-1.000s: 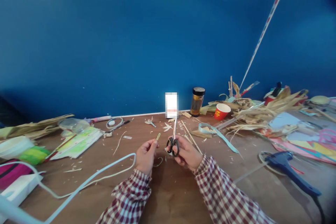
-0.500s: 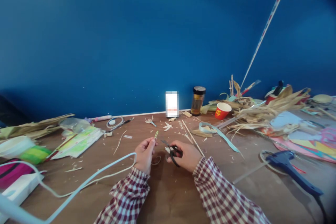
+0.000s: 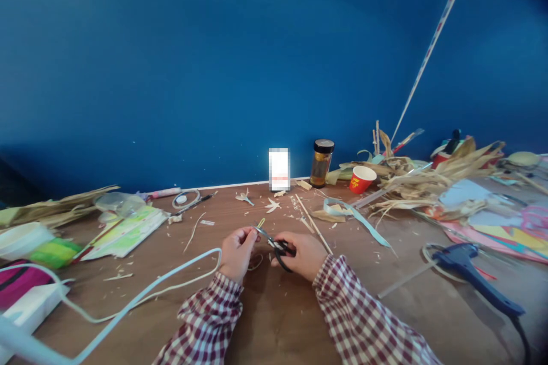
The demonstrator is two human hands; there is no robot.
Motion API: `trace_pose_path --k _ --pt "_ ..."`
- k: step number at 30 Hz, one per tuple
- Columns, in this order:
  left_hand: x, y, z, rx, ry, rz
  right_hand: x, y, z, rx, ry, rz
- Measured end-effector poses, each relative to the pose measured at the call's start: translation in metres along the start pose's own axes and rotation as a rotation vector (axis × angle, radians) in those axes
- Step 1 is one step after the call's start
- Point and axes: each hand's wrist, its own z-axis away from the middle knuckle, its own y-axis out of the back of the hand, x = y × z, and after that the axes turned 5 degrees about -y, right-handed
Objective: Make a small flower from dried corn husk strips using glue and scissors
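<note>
Between thumb and fingertips, my left hand [image 3: 237,252] pinches a small yellow-green strip [image 3: 261,222] whose tip sticks up past the fingers. My right hand [image 3: 303,254] is wrapped round the black handles of small scissors [image 3: 280,249]. The metal blades point left and reach the fingertips of my left hand, beside the strip. Whether they touch the strip I cannot tell. Beyond my hands lie a pale star-shaped husk piece [image 3: 272,205] and a small flower-like husk piece [image 3: 244,198].
A dark-lidded jar [image 3: 322,164] and a red paper cup [image 3: 363,180] stand at the back. Dried corn husks [image 3: 445,174] are heaped at right, near a blue glue gun [image 3: 475,274]. A white cable [image 3: 154,282] runs by my left wrist. A thin stick [image 3: 312,221] lies behind my right hand.
The scissors' blades have come up and left to meet the left fingertips; before, a gap separated them. The left hand has turned slightly, with the strip now leaning right.
</note>
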Motion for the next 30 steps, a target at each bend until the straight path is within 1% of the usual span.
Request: trace_pose_path --k 4,12,16,20,24,30 --pt "0.0027 0.0008 0.0002 -0.01 0.004 -0.062 -0.0015 0.0009 0.0 -0.028 0.002 0.02" --pt "0.0009 0.0021 -0.0007 -0.029 -0.011 -0.137 -0.0026 0.004 0.0016 -0.026 0.056 0.127" --pt "-0.001 0.003 -0.0018 -0.03 0.026 -0.116 -0.0016 0.0047 0.0021 -0.02 0.051 0.135" --pt "-0.0025 0.0025 -0.0027 -0.033 0.023 -0.104 -0.0001 0.0035 0.0018 -0.016 0.038 0.117" --pt "-0.0035 0.0016 -0.0033 -0.039 0.045 -0.035 0.0016 0.0021 0.001 -0.026 0.007 0.101" --pt "-0.0058 0.0012 -0.0041 -0.014 0.101 0.022 0.0041 0.0 0.0001 -0.01 0.006 0.096"
